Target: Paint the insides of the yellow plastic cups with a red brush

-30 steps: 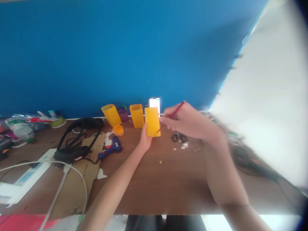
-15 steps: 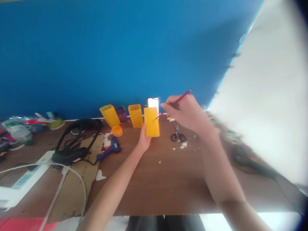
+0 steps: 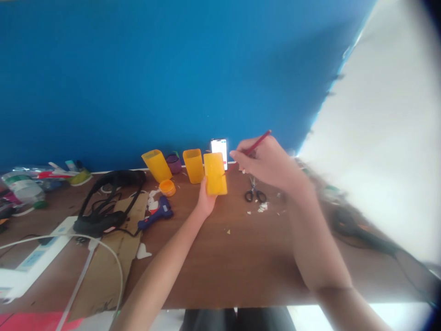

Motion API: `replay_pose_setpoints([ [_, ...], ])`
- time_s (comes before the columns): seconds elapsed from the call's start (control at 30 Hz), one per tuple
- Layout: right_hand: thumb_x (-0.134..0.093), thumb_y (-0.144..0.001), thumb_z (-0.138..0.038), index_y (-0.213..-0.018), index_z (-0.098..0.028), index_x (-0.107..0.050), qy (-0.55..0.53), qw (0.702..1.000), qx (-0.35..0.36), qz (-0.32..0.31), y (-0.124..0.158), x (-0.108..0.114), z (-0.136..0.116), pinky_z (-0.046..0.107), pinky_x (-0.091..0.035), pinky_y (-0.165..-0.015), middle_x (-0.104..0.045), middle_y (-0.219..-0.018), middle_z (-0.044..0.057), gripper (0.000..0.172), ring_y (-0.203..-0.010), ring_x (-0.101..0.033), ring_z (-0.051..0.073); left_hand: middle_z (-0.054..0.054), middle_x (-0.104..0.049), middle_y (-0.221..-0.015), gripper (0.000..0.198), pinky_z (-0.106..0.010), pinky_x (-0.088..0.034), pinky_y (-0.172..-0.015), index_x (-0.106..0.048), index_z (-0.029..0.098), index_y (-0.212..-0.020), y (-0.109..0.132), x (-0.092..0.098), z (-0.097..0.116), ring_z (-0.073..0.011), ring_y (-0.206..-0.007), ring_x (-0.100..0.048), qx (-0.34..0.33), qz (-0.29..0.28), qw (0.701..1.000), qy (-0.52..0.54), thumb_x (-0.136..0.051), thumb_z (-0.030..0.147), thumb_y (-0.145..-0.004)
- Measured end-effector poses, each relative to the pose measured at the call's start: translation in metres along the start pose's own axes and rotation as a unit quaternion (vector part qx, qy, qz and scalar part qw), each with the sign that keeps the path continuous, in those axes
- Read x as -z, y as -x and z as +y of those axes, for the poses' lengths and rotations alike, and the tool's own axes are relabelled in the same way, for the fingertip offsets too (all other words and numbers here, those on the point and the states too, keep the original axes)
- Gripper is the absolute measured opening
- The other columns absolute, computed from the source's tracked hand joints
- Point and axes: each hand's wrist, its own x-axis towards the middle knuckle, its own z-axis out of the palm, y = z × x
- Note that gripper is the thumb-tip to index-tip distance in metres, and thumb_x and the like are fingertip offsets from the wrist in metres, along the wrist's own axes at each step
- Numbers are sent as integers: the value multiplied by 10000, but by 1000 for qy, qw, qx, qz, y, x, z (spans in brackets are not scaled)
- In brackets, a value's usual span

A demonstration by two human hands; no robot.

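My left hand (image 3: 206, 202) grips a yellow-orange cup (image 3: 215, 174) from behind and holds it upright over the brown table (image 3: 241, 257). My right hand (image 3: 267, 163) pinches a thin red paintbrush (image 3: 257, 143), whose tip touches the cup's right side. Two more yellow cups (image 3: 156, 165) (image 3: 193, 165) stand at the back by the blue wall, with a small orange paint pot (image 3: 168, 187) in front of them. A lit phone (image 3: 219, 148) leans on the wall behind the held cup.
Small scissors (image 3: 255, 195) and white paper scraps lie right of the cup. A blue glue gun (image 3: 155, 214), black cables (image 3: 106, 202), cardboard (image 3: 110, 257) and a white power strip (image 3: 31, 262) fill the left side. A purple pot (image 3: 174, 162) stands between the back cups.
My right hand rose from the cup's lower edge to its upper right side with the brush. The cup in my left hand tilted slightly.
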Motion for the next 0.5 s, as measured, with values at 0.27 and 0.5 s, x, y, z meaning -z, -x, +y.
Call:
replay_pose_setpoints([
  [0.27, -527, -932, -291, -622, -179, -543, -7, 997, -22, -78, 5, 11, -3, 311, -332, -543, -575, -607, 11, 330, -550, -499, 121, -55, -650, -1319, 525, -323, -538, -892, -610, 221, -1326, 1, 0, 1, -233, -1221, -590, -11, -29, 999, -13, -562, 535, -909],
  [0.5, -528, -931, -321, -640, -182, -569, -40, 994, -23, -99, 4, 9, 0, 296, -362, -522, -608, -624, 4, 325, -532, -507, 110, -59, -652, -1316, 498, -318, -534, -886, -621, 215, -1300, 0, -2, 1, -239, -1220, -596, -9, -16, 1000, -13, -527, 531, -928],
])
